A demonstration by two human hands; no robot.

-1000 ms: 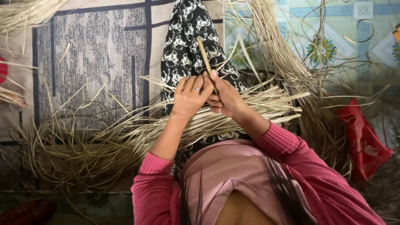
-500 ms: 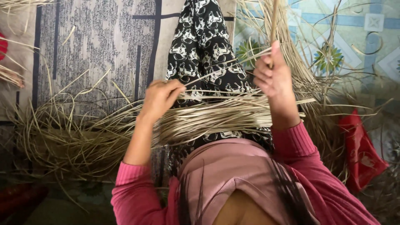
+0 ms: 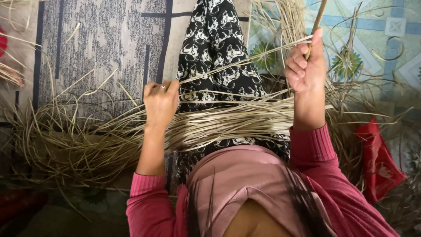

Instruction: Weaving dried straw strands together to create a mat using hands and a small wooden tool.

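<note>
I sit on the floor with a bundle of pale dried reed strips [image 3: 228, 120] lying across my lap, over a black-and-white patterned skirt [image 3: 217, 41]. My left hand [image 3: 161, 102] is closed on one end of a thin strip [image 3: 245, 57] at the left of the lap. My right hand [image 3: 305, 66] is raised at the upper right, gripping a slim wooden stick [image 3: 319, 19] and the strip's other end, so the strip stretches taut between both hands.
Loose reed strips pile up at the left [image 3: 66, 140] and the right [image 3: 351, 101]. A grey patterned mat [image 3: 101, 44] lies at the top left, a blue-green patterned mat [image 3: 386, 39] at the top right. A red cloth [image 3: 379, 160] sits at the right.
My hands were together over the lap a second ago. They have drawn apart, the left going left and the right rising up and right with the stick, pulling a strip taut.
</note>
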